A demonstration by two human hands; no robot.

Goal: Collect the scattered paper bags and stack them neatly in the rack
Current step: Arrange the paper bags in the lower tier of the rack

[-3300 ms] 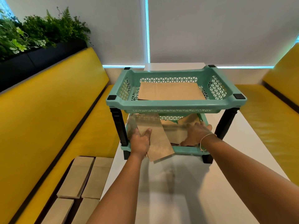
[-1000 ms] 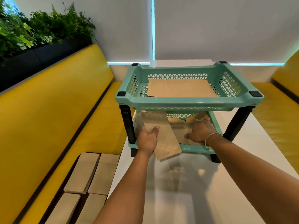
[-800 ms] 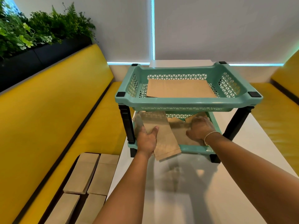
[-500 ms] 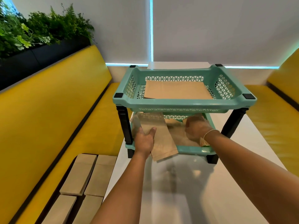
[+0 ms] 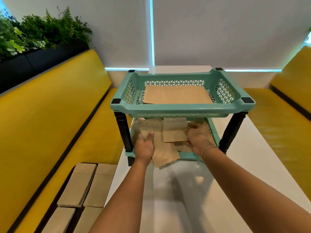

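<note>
A teal two-tier rack with black posts stands on the white table. One flat brown paper bag lies in its upper tier. Several brown bags lie untidily in the lower tier. My left hand holds a long bag that overhangs the tier's front edge, with my thumb on top of it. My right hand pinches the right edge of a shorter bag, which lies over the others in the middle of the tier. The back of the lower tier is hidden by the upper one.
Several more paper bags lie side by side on a dark surface at the lower left, beside the table. Yellow benches flank the table on both sides. A planter with green plants tops the left bench back.
My right hand has taken hold of a shorter bag in the lower tier and drawn it toward the middle, over the other bags. My left hand stays on the long bag.
</note>
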